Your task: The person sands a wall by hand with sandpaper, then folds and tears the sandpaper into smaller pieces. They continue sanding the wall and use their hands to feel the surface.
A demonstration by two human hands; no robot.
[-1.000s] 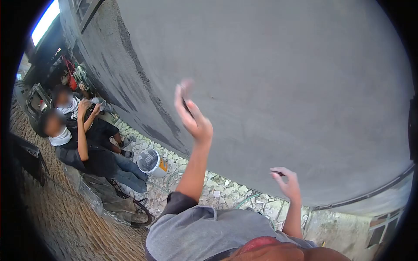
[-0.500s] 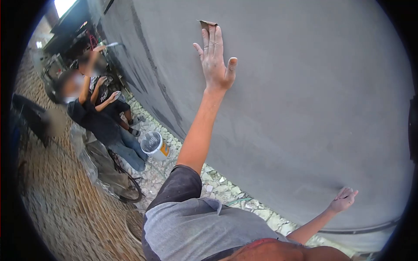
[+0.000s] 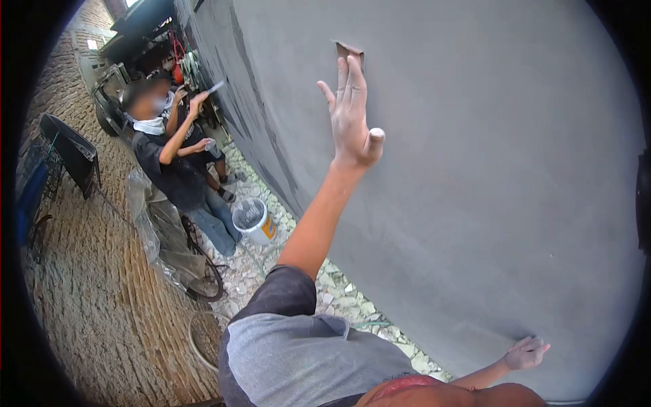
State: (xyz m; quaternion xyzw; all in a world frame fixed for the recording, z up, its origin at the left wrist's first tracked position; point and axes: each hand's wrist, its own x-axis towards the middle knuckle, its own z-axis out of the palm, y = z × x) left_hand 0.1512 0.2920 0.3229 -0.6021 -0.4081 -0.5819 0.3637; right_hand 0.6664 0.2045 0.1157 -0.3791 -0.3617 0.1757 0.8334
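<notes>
My left hand reaches up against the grey plastered wall, its fingers long and whitened with dust, the thumb held out to one side. Under its fingertips lies a small brown sheet of sandpaper, one edge curling off the wall. Lower down at the right, my right hand, also dusty, is at the wall surface with its fingers partly bent and apart. I see nothing in it, though its far side is hidden.
To the left, a person in a dark shirt raises a flat blade towards the wall, beside another person. A white bucket stands on rubble along the wall's foot. Plastic-covered material, a wheelbarrow and a brick wall lie further left.
My view has shifted, moving the bucket and people rightward in it. My left hand and the sandpaper sit slightly lower in view; my right hand is lower too. The co-worker's blade arm has moved.
</notes>
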